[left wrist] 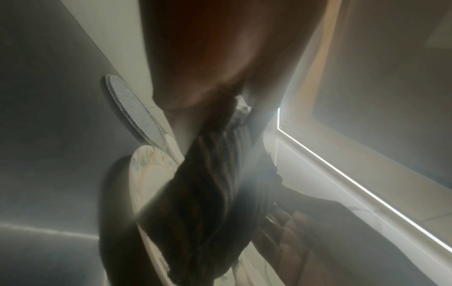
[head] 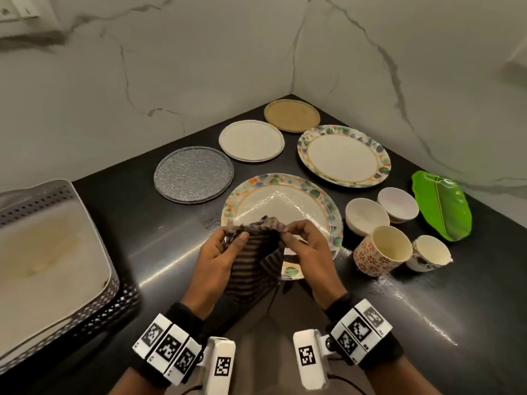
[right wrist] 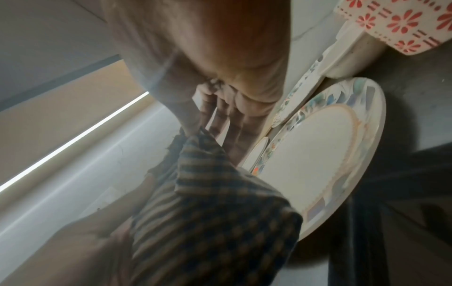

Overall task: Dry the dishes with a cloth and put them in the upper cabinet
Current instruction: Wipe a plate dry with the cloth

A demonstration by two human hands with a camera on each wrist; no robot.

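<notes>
A dark striped cloth [head: 253,260] hangs between both hands above the near rim of a wet floral-rimmed plate [head: 282,203] on the black counter. My left hand [head: 225,252] pinches its left top edge, and my right hand [head: 302,240] pinches the right top edge. In the left wrist view the cloth [left wrist: 210,193] drops in front of the plate [left wrist: 146,174]. The right wrist view shows the cloth [right wrist: 215,212] beside the plate [right wrist: 318,154].
Behind lie a grey speckled plate [head: 194,173], a white plate [head: 251,141], a tan plate [head: 291,115] and a second floral plate [head: 342,155]. To the right stand two white bowls [head: 368,215], two cups [head: 382,252] and a green leaf dish [head: 442,206]. A perforated metal tray [head: 42,252] sits left.
</notes>
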